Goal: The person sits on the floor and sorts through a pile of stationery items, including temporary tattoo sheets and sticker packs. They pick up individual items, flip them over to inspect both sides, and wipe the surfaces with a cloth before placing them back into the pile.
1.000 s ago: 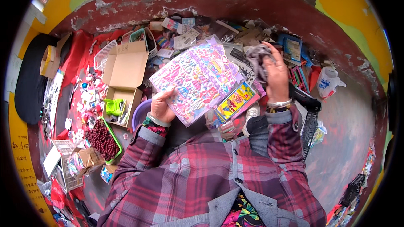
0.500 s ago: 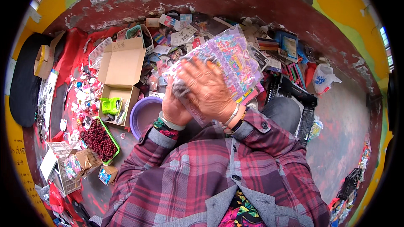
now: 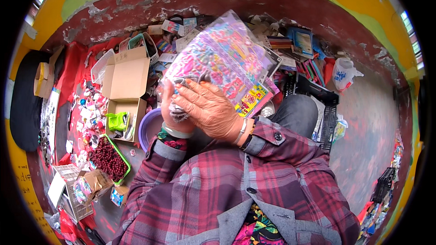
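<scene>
A clear plastic packet of colourful sticker sheets (image 3: 231,59), mostly purple and pink, is held tilted up in front of me. My left hand (image 3: 170,117) supports it at the lower left edge, its fingers mostly hidden behind the packet. Over the front lies my right hand (image 3: 212,109), pressing a crumpled grey cloth (image 3: 180,112) against the plastic near my left hand. Its fingers stretch across the cloth toward the upper left. A yellow printed sheet (image 3: 251,101) shows under the packet's lower right corner.
An open cardboard box (image 3: 127,79) and a purple basin (image 3: 150,127) stand at my left. Dark red beads fill a green-rimmed tray (image 3: 127,165). A black crate (image 3: 334,109) is by my knee (image 3: 297,114). Heaped paper goods lie along the wall; a white plastic bag (image 3: 344,73) sits right.
My right hand has slid left and down across the packet with the cloth. The packet has shifted slightly left, and the yellow sheet beneath it shows more.
</scene>
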Motion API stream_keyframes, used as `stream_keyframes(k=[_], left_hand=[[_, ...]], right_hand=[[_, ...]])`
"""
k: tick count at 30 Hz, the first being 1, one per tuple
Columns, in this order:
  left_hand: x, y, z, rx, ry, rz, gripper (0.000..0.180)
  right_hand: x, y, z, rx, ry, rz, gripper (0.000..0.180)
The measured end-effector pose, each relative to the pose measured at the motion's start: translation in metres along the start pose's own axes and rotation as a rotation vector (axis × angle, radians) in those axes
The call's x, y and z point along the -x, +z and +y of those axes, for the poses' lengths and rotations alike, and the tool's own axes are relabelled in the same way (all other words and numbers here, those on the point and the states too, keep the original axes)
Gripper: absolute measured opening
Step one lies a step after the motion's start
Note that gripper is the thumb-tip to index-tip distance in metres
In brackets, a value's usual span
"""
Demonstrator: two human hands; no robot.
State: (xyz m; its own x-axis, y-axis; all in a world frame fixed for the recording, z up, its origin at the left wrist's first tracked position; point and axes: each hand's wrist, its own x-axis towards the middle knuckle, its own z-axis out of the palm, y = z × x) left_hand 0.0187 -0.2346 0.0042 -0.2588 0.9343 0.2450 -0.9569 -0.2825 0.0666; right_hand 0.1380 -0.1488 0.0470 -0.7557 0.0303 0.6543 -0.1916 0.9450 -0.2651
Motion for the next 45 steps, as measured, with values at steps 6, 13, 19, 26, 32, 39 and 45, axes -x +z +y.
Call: stream_keyframes(k=[6,13,19,26,32,39,45], left_hand=[[-0.014,0.052,-0.008,-0.174,0.152,0.229,0.056],[-0.017,0.036,-0.015,-0.187,0.144,0.286,0.057],[-0.03,0.042,-0.008,-0.264,0.023,0.361,0.067],[-0.033,0.071,-0.024,-0.086,0.066,0.207,0.057],[-0.031,0.069,-0.028,-0.114,0.061,0.125,0.056],[-0.035,0.059,-0.02,-0.207,0.209,0.086,0.059],[-0.031,0.036,-0.025,-0.916,0.342,0.104,0.057]], right_hand=[[0.005,-0.037,0.028,0.175,0.158,0.108,0.045],[0.019,-0.035,0.029,0.028,0.182,0.213,0.05],[0.023,-0.031,-0.01,0.093,-0.162,0.031,0.036],[0.029,-0.052,0.019,0.273,-0.116,0.283,0.036],[0.024,-0.078,0.052,0.134,0.126,0.543,0.044],[0.058,-0.092,0.089,-1.841,0.972,0.869,0.046],[0.048,-0.09,0.066,-1.888,0.873,0.65,0.048]])
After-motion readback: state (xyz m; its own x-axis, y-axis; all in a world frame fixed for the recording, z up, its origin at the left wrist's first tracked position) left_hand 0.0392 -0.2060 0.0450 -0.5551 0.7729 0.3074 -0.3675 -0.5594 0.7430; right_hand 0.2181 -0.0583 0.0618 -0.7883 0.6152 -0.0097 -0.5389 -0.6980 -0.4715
